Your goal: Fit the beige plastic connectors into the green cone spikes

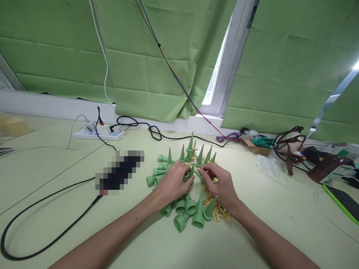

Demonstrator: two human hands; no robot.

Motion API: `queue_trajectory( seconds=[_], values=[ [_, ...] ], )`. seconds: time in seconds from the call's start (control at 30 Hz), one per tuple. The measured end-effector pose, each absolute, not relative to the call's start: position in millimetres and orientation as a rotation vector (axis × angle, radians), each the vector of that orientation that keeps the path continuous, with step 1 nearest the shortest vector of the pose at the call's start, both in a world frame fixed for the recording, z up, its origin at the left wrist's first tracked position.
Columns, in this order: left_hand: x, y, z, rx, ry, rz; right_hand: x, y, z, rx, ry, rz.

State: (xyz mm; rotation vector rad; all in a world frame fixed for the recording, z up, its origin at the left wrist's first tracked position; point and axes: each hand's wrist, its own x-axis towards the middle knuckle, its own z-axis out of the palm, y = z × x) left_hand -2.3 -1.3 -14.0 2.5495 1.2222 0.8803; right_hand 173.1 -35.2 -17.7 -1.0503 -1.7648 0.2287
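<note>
My left hand [177,180] is closed around a green plastic spike [192,171], its pointed tip upward between thumb and fingers. Close beside it, my right hand [218,183] pinches a small yellow plastic fitting [202,168] at the fingertips, partly hidden by the fingers. More hollow green spikes surround both hands; one spike [198,213] stands in front with its tip up, and another [181,222] lies with its round opening toward me. Under and beside my right hand is a pile of loose yellow fittings [221,213]. Behind the hands, several upright spikes [190,144] have yellow fittings near them.
On the left lie a pixelated dark object [120,172] and its black cable [42,257]. A white power strip [99,133] sits by the wall. At right are a cardboard box [255,145], a plastic bag [270,166], a dark red object [329,166] and a green-edged phone [342,201].
</note>
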Motion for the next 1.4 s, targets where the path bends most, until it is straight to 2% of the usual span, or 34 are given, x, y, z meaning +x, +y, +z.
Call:
queue_trajectory(
  seconds=[0.67, 1.4],
  values=[
    [0, -8, -3, 2.178, 1.176, 1.139, 175, -30, -22, -1.069, -1.812, 0.199],
    [3, -12, -2, 2.251, 1.094, 1.173, 174, -30, -24, -1.085, -1.852, 0.229]
  ],
)
